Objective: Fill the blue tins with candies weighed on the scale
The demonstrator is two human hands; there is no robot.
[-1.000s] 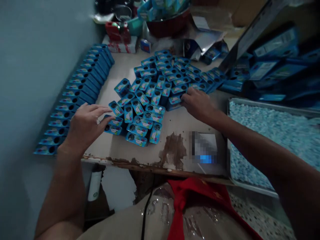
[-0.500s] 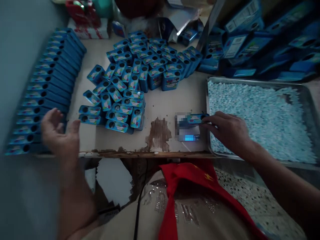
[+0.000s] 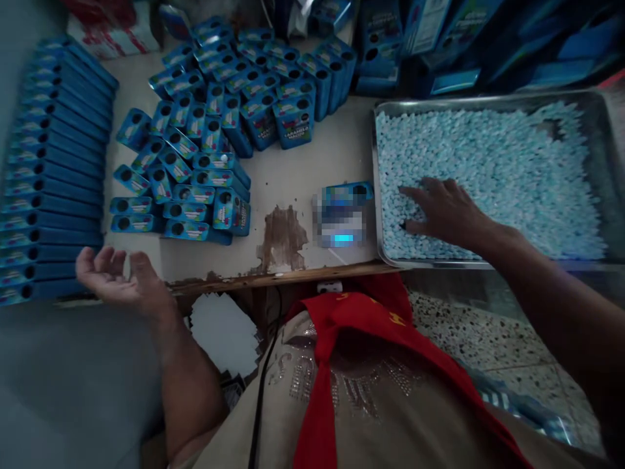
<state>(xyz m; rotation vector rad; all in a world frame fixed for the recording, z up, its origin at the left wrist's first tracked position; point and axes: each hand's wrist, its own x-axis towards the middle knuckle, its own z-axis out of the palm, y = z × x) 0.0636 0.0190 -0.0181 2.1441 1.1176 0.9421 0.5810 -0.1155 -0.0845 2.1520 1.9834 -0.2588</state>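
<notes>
My right hand [image 3: 446, 212] is over the near left part of a metal tray [image 3: 383, 244], fingers apart, tips at the pale blue candies [image 3: 493, 163]. Left of the tray a small scale [image 3: 342, 225] with a lit display carries a blue candy box [image 3: 349, 190]; both are partly blurred. My left hand [image 3: 124, 277] is palm up and open, fingers loosely curled, holding nothing. It hovers by the table's front edge, beside the near end of a long row of blue boxes [image 3: 58, 176].
Several upright blue boxes [image 3: 195, 140] crowd the middle of the table. Larger blue cartons [image 3: 381, 39] stand at the back right. A red and white package [image 3: 114, 29] sits at the back left. The wooden front edge [image 3: 234, 280] is worn.
My right hand has let go of the blue box on the scale and moved right onto the candies. My left hand has dropped slightly toward the table edge. The view has shifted.
</notes>
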